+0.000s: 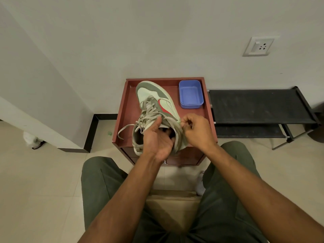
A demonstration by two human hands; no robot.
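Observation:
A grey, white and red sneaker (154, 100) lies tilted on top of a small reddish-brown cabinet (125, 118), toe toward the wall. Its pale laces (149, 113) are loose; one end (122, 131) trails left over the cabinet top. My left hand (158, 139) grips the shoe at its opening, fingers curled inside the collar and thumb up against the tongue. My right hand (195, 128) pinches the right edge of the shoe's upper near an eyelet; whether a lace is between its fingers I cannot tell.
An empty blue plastic tub (191, 94) stands at the cabinet's back right corner. A black two-tier rack (259, 106) stands right of it. A wall socket (258, 46) is above. My knees in green trousers flank the cabinet; tiled floor lies to the left.

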